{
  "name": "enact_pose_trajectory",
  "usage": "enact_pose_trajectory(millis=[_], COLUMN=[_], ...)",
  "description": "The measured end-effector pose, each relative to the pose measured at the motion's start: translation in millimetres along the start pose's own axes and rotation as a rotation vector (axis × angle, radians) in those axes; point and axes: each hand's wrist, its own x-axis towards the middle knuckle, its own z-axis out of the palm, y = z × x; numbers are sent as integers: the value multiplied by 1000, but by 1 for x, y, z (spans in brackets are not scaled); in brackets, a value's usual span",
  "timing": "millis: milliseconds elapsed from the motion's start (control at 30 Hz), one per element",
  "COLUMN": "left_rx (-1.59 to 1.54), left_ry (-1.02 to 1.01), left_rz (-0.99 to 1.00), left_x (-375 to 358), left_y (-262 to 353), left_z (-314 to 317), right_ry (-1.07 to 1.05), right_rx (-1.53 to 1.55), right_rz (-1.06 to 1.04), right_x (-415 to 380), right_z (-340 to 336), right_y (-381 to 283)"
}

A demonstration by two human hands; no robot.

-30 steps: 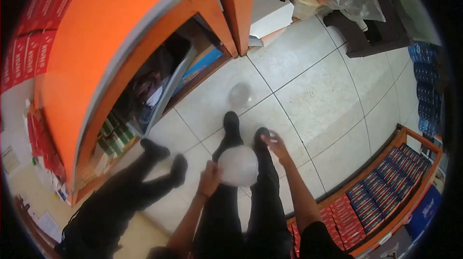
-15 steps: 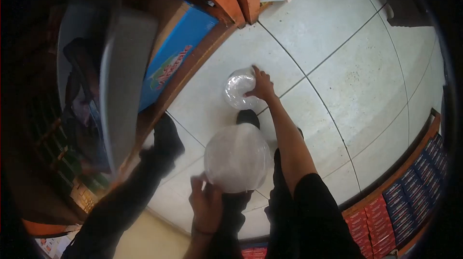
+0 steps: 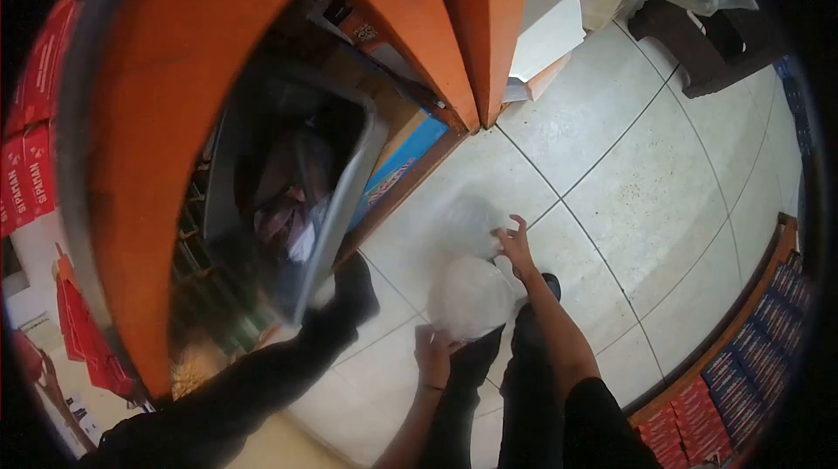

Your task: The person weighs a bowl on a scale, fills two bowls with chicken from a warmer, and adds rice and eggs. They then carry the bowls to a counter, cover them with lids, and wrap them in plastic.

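My left hand grips the lower rim of a round, translucent plastic container above my legs. My right hand is farther forward, with its thumb and fingers at the right edge of a second round piece of clear plastic. This clear piece is smeared by motion, and its exact kind, lid or container, cannot be made out. The two round pieces lie close together in view, over the tiled floor.
On the left, a grey bin with crumpled things inside stands within an orange wooden shelf. A blue box sits behind it. Red and dark blue packs line the lower right; a dark plastic stool stands upper right.
The view has shifted left, bringing more of the orange shelf and the bin's inside into sight. The two plastic pieces and my hands have come closer together.
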Motion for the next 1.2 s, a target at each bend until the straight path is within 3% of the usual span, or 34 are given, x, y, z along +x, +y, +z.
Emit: enact_pose_trajectory(millis=[33,100,133,167,267,333,367,433,500,533,567,600,633,667,700,733,767,867,900,967,1000,1067,1100,1133,1200], left_rx=[-13,24,-288,-303,-360,-593,-468,-408,-370,-317,-348,-345,-348,-393,-426,-456,-497,-123,-210,-157,-212,-308,-323,-369,-687], left_ry=[2,64,224,228,360,358,354,343,379,405,414,404,405,439,414,385,417,544,509,576,599,675,678,715,673], left_rz=[-7,57,-139,-137,-158,-105,-87,-4,26,42,80,116,157,207,202,188,218,323,264,395,376,530,488,567,655], left_x=[-7,-21,-37,-48,-90,-110,-120,-143,-166,-176,-192,-211,-227,-244,-266,-287,-305,-369,-396,-443,-469,-508,-521,-539,-576], left_y=[-10,-22,7,13,16,19,34,48,58,65,75,92,110,127,141,149,155,173,190,212,225,240,230,234,230], left_z=[-9,-27,-24,-31,-71,-93,-97,-111,-118,-120,-118,-116,-114,-112,-109,-108,-106,-108,-114,-129,-138,-157,-173,-190,-227], right_ry=[-55,-159,-316,-479,-595,-495,-531,-570,-432,-423,-358,-391,-925,-955,-1035,-1180,-1211,-1197,-1164,-1186,-1235,-1471,-1522,-1515,-1576], right_rx=[339,424,604,783,764,768,694,695,720,461,-335,-457,-645,-437,-767,-561,-518,-512,-468,-408,-366,-554,-526,-543,-521], right_rz=[158,109,153,199,72,12,-88,-165,-36,-282,-521,-524,-465,-301,-214,94,-69,-50,-70,-57,-36,-249,-213,-239,-306], right_x=[-16,-42,-57,-69,-91,-94,-83,-56,-31,35,15,-130,-139,-193,-298,-324,-363,-455,-478,-515,-532,-574,-598,-629,-670], right_z=[1,8,16,28,82,133,159,201,229,232,218,197,184,150,123,103,87,67,58,60,69,104,124,147,187], right_y=[-36,-95,-136,-173,-275,-339,-364,-370,-354,-277,-282,-355,-338,-296,-374,-359,-354,-387,-393,-415,-425,-445,-448,-453,-440])
